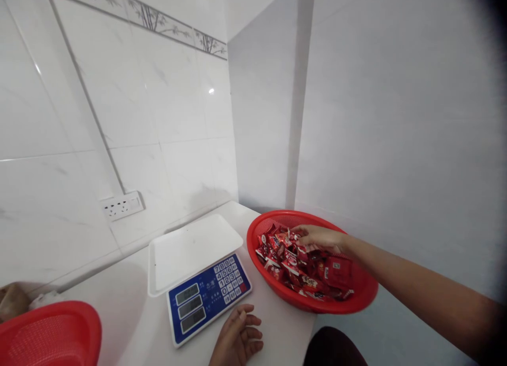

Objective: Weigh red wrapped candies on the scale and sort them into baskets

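A red plastic basket (277, 292) with mesh sides holds many small red wrapped candies (291, 260). My right hand (317, 237) reaches into it from the right, its thumb and fingers bent around wrapped candies near the far side; its fingertips are partly hidden among the wrappers. Left of the basket stands a digital weighing scale (209, 297) with a blue keypad panel and a bare white pan (194, 250). In front of the scale, palm turned sideways, my left hand (240, 334) has loosely curled fingers, somewhat apart, with nothing in them.
Another red basket (51, 334) sits at the lower left, with a brown item (13, 301) behind it. The white table (130, 297) meets a tiled wall bearing a power socket (122, 206). A grey wall (396, 118) rises behind the candy basket.
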### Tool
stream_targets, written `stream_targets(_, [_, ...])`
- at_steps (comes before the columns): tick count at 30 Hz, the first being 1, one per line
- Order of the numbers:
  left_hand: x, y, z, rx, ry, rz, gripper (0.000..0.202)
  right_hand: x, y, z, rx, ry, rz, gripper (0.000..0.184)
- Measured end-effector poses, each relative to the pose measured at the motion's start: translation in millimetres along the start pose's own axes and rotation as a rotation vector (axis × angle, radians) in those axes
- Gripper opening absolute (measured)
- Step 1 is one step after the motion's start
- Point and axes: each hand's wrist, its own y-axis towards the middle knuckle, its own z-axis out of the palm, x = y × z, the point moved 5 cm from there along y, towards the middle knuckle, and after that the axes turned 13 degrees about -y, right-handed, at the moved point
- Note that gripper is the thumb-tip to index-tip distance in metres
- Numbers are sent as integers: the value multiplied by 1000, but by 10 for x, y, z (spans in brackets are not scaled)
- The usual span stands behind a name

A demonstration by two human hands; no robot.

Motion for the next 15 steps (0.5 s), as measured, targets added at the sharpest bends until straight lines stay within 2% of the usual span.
stream_targets(5, [-3, -12, 5, 0, 15, 8, 37, 2, -13, 87, 24, -110, -20, 37])
stream_targets(10, [-4, -5, -19, -4, 24, 7, 39, -48, -103, -134, 67, -381, -33, 33])
stream_targets(13, [-4, -10, -7, -1, 27, 3, 38, -215, -173, -252, 74, -584, 8, 25])
stream_targets(15, [-6, -22, 18, 3, 29, 4, 37, -349, -206, -250, 61, -683, 36, 24])
